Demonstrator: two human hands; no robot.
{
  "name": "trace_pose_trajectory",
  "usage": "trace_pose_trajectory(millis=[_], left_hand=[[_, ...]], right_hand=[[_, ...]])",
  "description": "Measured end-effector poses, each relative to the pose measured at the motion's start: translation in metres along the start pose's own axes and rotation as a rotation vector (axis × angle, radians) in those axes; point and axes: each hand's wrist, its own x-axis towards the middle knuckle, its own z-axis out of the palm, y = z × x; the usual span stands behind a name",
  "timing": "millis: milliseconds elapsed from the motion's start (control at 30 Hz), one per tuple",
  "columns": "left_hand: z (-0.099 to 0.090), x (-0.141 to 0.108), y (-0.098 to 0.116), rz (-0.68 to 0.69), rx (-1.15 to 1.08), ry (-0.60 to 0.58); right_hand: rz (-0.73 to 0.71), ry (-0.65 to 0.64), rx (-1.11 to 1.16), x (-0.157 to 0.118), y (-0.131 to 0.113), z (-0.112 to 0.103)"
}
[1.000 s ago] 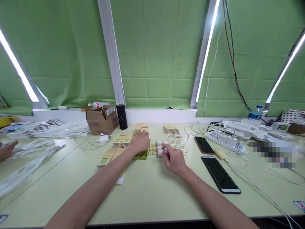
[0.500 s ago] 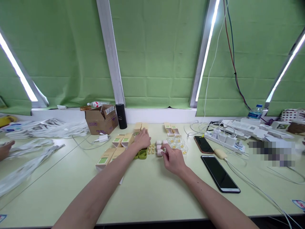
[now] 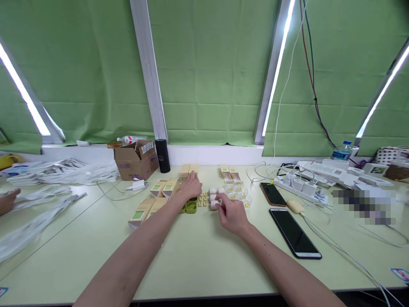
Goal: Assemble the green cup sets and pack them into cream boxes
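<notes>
My left hand (image 3: 191, 186) reaches over the green trays (image 3: 191, 206), just in front of two beige boxes (image 3: 184, 170); its fingers point away and what they touch is hidden. My right hand (image 3: 232, 213) is curled beside the pale pink cylinders (image 3: 213, 205), its fingertips at their right side; whether it grips one is unclear. Small yellow pieces (image 3: 202, 200) lie in rows between the hands. Clear cups with yellow contents (image 3: 242, 196) stand behind my right hand. More beige boxes (image 3: 138, 214) lie along my left forearm, and two open ones (image 3: 230, 175) stand further back.
A cardboard box (image 3: 134, 164) and black bottle (image 3: 162, 156) stand at the back left. Two phones (image 3: 295, 233), cables and a power strip (image 3: 302, 191) are on the right. White strips (image 3: 41, 217) cover the left, where another person's hand (image 3: 8, 201) shows.
</notes>
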Motion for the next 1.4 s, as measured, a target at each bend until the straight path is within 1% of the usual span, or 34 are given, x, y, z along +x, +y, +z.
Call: trace_pose_trajectory(millis=[133,267,367,433,467,533,567,600,700,767,867,1033,1167,1267,1400], left_hand=[[-0.005,-0.006,0.001,0.001,-0.033,0.021],[-0.021,-0.022,0.000,0.033,-0.085,0.115],[-0.038,-0.043,-0.006,0.069,-0.133,0.211],[-0.047,-0.060,-0.010,0.064,-0.170,0.268],[-0.050,-0.069,-0.012,0.053,-0.226,0.318],[-0.053,-0.086,-0.016,0.031,-0.263,0.367],[-0.052,-0.094,-0.018,0.026,-0.242,0.366],[-0.051,-0.101,-0.020,0.042,-0.201,0.339],[-0.044,-0.118,-0.023,0.126,-0.064,0.216],[-0.039,-0.125,-0.025,0.175,-0.025,0.163],[-0.033,-0.130,-0.026,0.227,0.018,0.115],[-0.023,-0.128,-0.028,0.271,0.111,0.047],[-0.018,-0.129,-0.023,0.305,0.147,0.053],[-0.020,-0.135,-0.015,0.347,0.139,0.097],[-0.027,-0.145,-0.002,0.424,0.140,0.179]], right_hand=[[-0.011,0.007,-0.001,-0.001,0.000,0.000],[-0.047,0.019,0.002,-0.001,0.000,0.002],[-0.076,0.013,-0.003,-0.002,-0.001,0.002],[-0.090,0.001,-0.005,-0.002,-0.002,0.002],[-0.098,-0.006,-0.004,-0.002,-0.003,0.002],[-0.112,-0.026,-0.002,-0.003,-0.004,0.002],[-0.119,-0.037,0.000,-0.003,-0.005,0.002],[-0.126,-0.047,0.003,-0.004,-0.005,0.002],[-0.149,-0.059,0.007,-0.005,-0.005,0.004],[-0.168,-0.060,0.003,-0.007,-0.004,0.005],[-0.188,-0.059,-0.004,-0.008,-0.003,0.007],[-0.185,-0.052,-0.013,-0.008,-0.002,0.010],[-0.183,-0.055,-0.016,-0.008,-0.004,0.008],[-0.183,-0.046,0.000,-0.007,-0.008,0.004],[-0.198,0.024,0.053,-0.006,-0.011,0.000]])
